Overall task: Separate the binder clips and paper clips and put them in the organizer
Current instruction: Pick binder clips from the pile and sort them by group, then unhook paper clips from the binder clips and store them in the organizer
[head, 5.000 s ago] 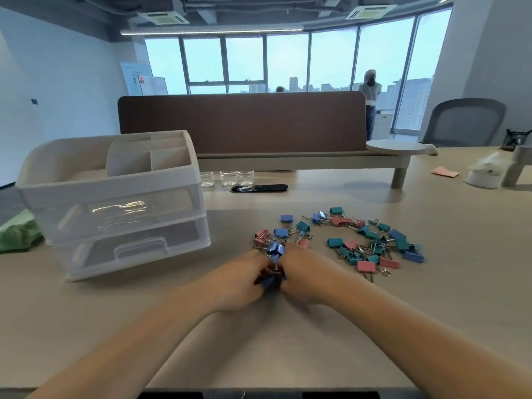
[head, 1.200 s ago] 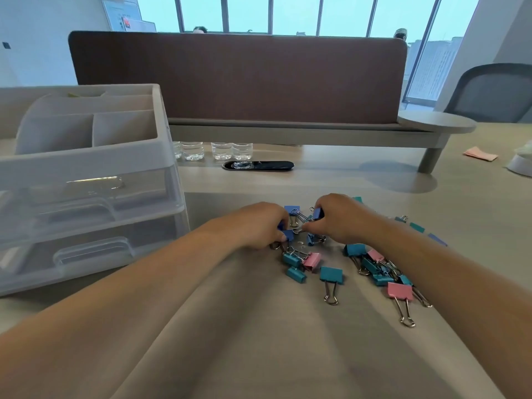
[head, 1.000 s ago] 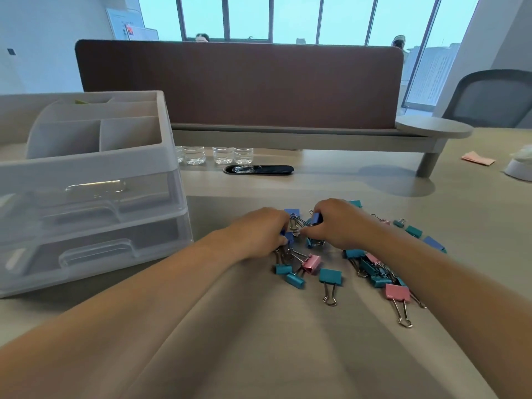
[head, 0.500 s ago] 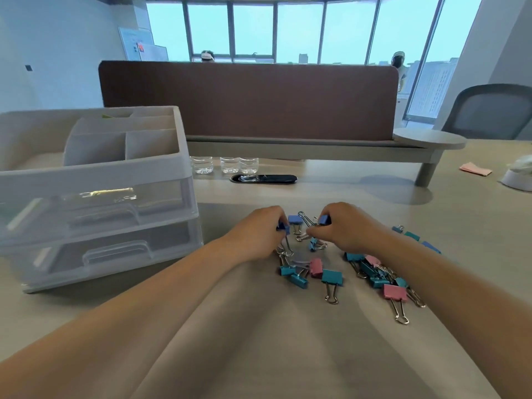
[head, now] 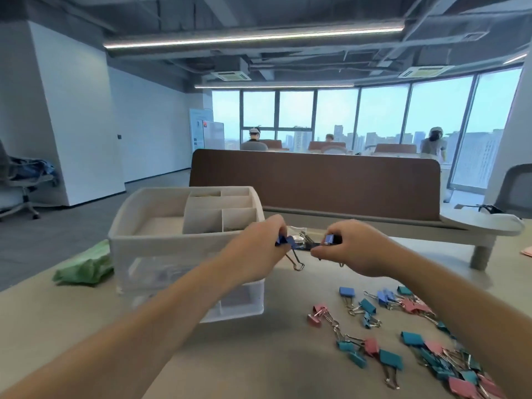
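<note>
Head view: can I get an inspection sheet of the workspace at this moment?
Surface: beige table.
Job's things: organizer at left; pink, teal and blue binder clips scattered at right.
Clutter: green cloth beside the organizer.
Hands: left hand pinches a blue clip, right hand pinches another blue clip, both held above the table.
Cables: nothing seen.
Surroundings: brown divider, office chair, people by the windows.

L hand [head: 256, 251], R hand [head: 357, 250]: blue clips [head: 283, 241]

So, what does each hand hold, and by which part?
Left hand pinches a blue binder clip by its body; right hand pinches another blue clip likewise.
</note>
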